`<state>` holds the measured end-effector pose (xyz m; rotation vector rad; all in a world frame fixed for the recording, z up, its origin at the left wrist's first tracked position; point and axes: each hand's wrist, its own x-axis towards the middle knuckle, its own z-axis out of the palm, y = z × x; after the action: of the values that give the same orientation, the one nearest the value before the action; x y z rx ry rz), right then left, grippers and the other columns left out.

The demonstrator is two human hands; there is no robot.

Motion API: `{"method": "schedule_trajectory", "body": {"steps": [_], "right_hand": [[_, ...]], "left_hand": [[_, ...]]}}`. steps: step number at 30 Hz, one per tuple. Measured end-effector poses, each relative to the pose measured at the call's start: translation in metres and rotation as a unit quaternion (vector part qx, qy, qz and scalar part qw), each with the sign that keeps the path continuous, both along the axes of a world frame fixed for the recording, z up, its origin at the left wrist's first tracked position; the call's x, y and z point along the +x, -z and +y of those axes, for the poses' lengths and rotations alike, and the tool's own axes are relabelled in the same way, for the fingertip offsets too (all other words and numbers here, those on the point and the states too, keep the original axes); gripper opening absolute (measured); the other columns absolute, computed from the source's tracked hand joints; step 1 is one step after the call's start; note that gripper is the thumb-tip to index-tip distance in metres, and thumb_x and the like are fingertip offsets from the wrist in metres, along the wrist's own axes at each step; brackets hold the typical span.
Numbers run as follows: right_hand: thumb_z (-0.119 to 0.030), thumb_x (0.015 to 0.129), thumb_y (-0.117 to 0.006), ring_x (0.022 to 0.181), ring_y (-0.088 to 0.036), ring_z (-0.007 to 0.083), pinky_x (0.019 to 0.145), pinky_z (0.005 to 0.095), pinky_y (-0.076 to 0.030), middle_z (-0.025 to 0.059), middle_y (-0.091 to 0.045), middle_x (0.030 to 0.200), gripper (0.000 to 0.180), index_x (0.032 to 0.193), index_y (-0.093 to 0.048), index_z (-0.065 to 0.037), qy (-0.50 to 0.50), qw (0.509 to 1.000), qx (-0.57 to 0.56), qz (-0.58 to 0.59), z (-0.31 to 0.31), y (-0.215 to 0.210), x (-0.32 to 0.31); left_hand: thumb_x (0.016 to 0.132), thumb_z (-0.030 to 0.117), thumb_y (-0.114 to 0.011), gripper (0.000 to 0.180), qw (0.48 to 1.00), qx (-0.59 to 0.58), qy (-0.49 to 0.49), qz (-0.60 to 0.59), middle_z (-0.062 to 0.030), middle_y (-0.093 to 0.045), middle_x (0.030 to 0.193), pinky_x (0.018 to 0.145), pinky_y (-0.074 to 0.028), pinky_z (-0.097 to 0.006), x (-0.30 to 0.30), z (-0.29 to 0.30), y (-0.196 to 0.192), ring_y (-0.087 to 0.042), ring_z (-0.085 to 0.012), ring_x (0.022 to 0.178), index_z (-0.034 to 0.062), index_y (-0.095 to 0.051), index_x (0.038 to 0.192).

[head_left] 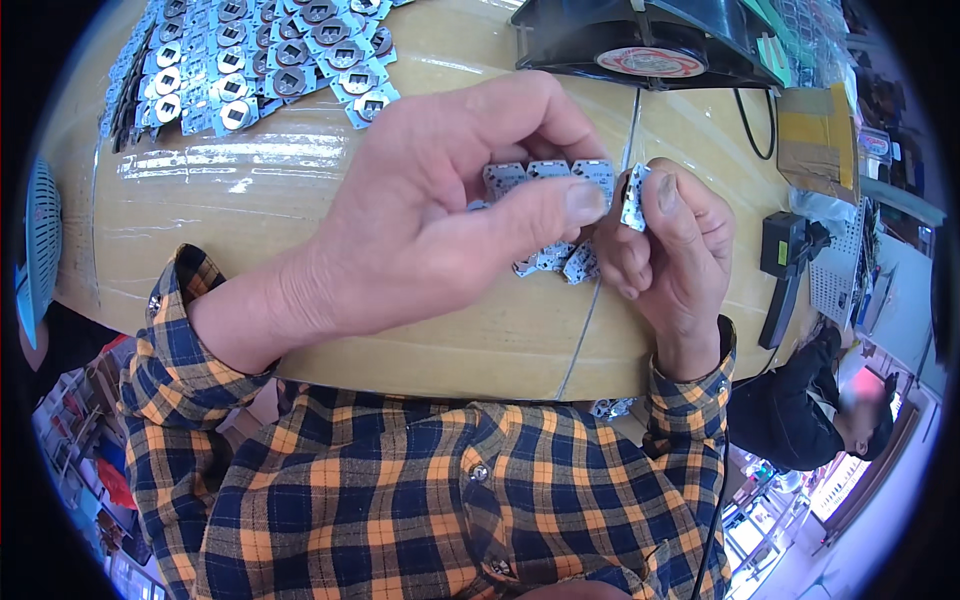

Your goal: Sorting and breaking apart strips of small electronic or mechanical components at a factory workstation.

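Note:
My left hand [420,215] reaches across the middle of the table, closed around a strip of small pale circuit boards [548,171]. Its thumb presses on the boards and its fingers curl behind them. Just to the right, my right hand [690,235] pinches a single small circuit board [634,197] between thumb and fingers, turned nearly edge-on. The two hands are close together, and whether the single board touches the strip I cannot tell. Below them, several more small circuit boards [553,260] show, partly hidden by my left thumb and right fingers.
Rows of circuit board panels with round metal battery holders [232,75] lie at the far left of the table [200,200]. A black fan [650,50] stands at the back. On the right are a cardboard box [815,145] and a black device [785,250]. Another person [800,410] sits beyond.

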<state>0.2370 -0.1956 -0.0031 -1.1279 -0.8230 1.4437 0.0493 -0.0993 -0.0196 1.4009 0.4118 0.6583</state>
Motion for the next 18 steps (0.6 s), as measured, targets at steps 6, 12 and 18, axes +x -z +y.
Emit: {"method": "schedule_trajectory", "body": {"steps": [6,12,18], "right_hand": [[-0.023,0.102,-0.049,0.044,-0.036,0.0035,0.042,0.0198,-0.028,-0.0014,-0.046,0.055,0.031,0.08,-0.054,-0.001,0.028,0.991,0.008,-0.129,-0.0015,0.0011,-0.0011],[-0.02,0.102,-0.047,0.041,-0.031,0.0053,0.039,0.0217,-0.026,-0.0005,-0.041,0.054,0.031,0.078,-0.049,-0.002,-0.006,0.987,0.01,-0.158,-0.0022,0.0,0.0013],[-0.021,0.102,-0.047,0.041,-0.031,0.0049,0.038,0.0209,-0.025,-0.0007,-0.039,0.053,0.032,0.076,-0.049,-0.002,0.002,0.993,-0.004,-0.121,-0.0016,0.0012,-0.0002]], "left_hand": [[0.079,-0.006,-0.067,0.025,0.946,0.315,-0.07,0.015,-0.0099,-0.064,0.082,0.059,-0.048,-0.026,0.0026,0.002,0.0012,-0.064,-0.0184,0.071,-0.003,-0.064,0.103],[0.074,-0.01,-0.069,0.028,0.924,0.364,-0.115,0.002,-0.0125,-0.063,0.081,0.056,-0.046,-0.029,0.0036,-0.0041,0.0021,-0.062,-0.0221,0.067,-0.0025,-0.065,0.1],[0.074,-0.01,-0.068,0.027,0.92,0.367,-0.135,-0.007,-0.0119,-0.063,0.08,0.055,-0.045,-0.028,0.0031,-0.0019,0.0044,-0.061,-0.021,0.066,-0.0026,-0.065,0.1]]}}
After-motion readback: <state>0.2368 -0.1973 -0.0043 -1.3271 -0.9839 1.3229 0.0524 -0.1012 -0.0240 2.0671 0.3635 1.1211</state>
